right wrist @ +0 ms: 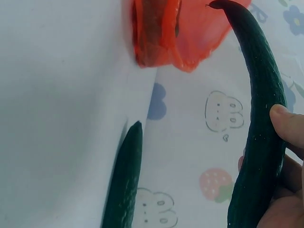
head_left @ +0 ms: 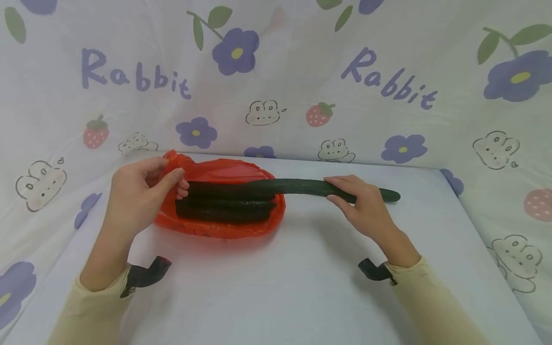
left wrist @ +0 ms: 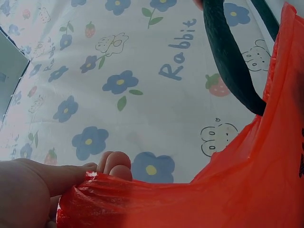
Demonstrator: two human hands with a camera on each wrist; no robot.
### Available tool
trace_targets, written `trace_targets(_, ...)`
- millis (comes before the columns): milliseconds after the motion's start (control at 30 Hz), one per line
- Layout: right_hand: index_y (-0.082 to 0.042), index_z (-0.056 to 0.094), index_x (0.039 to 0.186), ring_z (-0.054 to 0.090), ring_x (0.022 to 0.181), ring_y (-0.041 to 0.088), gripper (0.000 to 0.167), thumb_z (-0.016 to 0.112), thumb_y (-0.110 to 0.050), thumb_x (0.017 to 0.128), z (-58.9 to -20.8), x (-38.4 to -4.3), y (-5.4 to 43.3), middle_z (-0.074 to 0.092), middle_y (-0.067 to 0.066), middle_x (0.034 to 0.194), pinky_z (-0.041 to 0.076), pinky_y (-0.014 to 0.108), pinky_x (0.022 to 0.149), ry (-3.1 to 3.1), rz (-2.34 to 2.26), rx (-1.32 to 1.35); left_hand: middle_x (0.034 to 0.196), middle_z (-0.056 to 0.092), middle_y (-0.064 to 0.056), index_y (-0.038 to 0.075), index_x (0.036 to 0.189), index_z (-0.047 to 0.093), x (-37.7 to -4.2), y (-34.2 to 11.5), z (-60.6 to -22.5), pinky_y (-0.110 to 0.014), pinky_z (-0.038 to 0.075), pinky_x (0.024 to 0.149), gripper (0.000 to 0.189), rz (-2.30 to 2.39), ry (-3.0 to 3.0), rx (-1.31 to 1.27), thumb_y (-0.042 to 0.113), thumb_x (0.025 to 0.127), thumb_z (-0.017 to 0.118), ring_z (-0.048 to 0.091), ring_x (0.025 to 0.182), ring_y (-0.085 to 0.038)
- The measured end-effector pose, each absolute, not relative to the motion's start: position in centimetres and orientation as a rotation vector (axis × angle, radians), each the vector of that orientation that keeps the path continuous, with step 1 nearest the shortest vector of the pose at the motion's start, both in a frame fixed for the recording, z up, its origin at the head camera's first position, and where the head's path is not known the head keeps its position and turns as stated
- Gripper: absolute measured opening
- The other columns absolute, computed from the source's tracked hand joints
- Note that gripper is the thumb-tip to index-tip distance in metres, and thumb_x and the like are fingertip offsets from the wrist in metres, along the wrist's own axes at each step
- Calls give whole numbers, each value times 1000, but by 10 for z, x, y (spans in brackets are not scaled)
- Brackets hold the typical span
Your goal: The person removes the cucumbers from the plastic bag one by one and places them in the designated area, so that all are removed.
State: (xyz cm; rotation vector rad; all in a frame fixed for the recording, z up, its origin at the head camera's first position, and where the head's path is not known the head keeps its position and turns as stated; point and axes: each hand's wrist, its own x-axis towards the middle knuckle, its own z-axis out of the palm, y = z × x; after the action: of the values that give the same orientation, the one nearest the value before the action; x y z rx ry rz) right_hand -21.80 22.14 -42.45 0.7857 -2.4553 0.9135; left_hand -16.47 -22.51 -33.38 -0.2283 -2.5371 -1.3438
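A red plastic bag (head_left: 224, 232) lies on the table with dark green cucumbers (head_left: 224, 211) inside its open mouth. My left hand (head_left: 140, 194) pinches the bag's rim at its left end, and in the left wrist view the thumb (left wrist: 61, 176) presses on the red film. My right hand (head_left: 364, 203) grips a long, slightly curved cucumber (head_left: 297, 186) around its body. In the head view this cucumber's far end overlaps the bag's mouth; the right wrist view shows its thin stem tip (right wrist: 218, 4) raised above the table.
Another cucumber (right wrist: 124, 183) lies on the white table (head_left: 293, 287) near its back edge, beside my right hand. A patterned cloth (head_left: 293, 72) with flowers, strawberries and rabbits hangs behind the table. Dark wrist mounts (head_left: 148, 272) stick out from both sleeves.
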Motion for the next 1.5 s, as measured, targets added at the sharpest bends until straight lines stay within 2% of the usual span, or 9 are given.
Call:
trace_targets(67, -8, 75, 138, 71, 120, 29, 46, 85, -2, 93, -424, -216, 227, 76, 8, 130, 58, 46, 100, -2456, 906, 769, 93, 77, -13, 1, 126, 75, -165, -225, -334, -13, 57, 79, 27, -1346, -2539, -224, 21, 109, 70, 76, 77, -11)
trace_targets(267, -8, 76, 135, 73, 116, 28, 46, 86, 2, 91, -420, -210, 241, 77, 7, 126, 47, 14, 100, -2424, 903, 752, 93, 77, -13, 1, 128, 74, -165, -224, -334, -13, 57, 79, 28, -1340, -2552, -218, 20, 109, 70, 76, 78, -11)
trace_targets(333, -7, 77, 133, 73, 114, 28, 47, 87, 5, 89, -420, -209, 245, 77, 7, 124, 45, 10, 98, -2407, 910, 753, 93, 77, -13, 1, 128, 74, -165, -225, -334, -13, 57, 79, 28, -1344, -2554, -214, 21, 109, 70, 76, 78, -11)
trace_targets(700, -6, 79, 129, 74, 106, 26, 48, 87, 9, 85, -425, -207, 271, 79, 7, 118, 49, 11, 93, -2386, 895, 721, 94, 77, -15, 0, 128, 74, -166, -226, -336, -15, 58, 79, 28, -1380, -2545, -218, 19, 109, 70, 76, 77, -12)
trace_targets(867, -5, 78, 130, 73, 106, 24, 48, 87, 10, 84, -424, -207, 281, 79, 8, 118, 48, 10, 95, -2372, 872, 721, 93, 77, -14, 0, 126, 74, -166, -225, -335, -14, 58, 79, 27, -1375, -2549, -215, 20, 109, 70, 76, 77, -11)
trace_targets(967, -6, 79, 130, 72, 107, 19, 49, 87, 10, 85, -421, -208, 286, 79, 8, 117, 46, 9, 95, -2377, 861, 713, 93, 78, -14, 1, 127, 74, -166, -224, -334, -14, 58, 79, 26, -1364, -2550, -218, 20, 109, 70, 76, 77, -11)
trace_targets(1167, -7, 79, 129, 66, 109, 0, 50, 87, 11, 84, -417, -204, 295, 79, 7, 116, 45, 8, 94, -2392, 851, 680, 93, 78, -14, 2, 124, 75, -166, -224, -333, -13, 57, 79, 26, -1346, -2560, -207, 22, 109, 69, 76, 77, -11)
trace_targets(1500, -7, 80, 128, 64, 109, -6, 52, 89, 12, 80, -417, -200, 312, 79, 8, 114, 45, 8, 94, -2349, 843, 683, 95, 78, -14, 0, 130, 73, -166, -224, -333, -13, 57, 80, 31, -1352, -2576, -189, 22, 109, 69, 76, 78, -11)
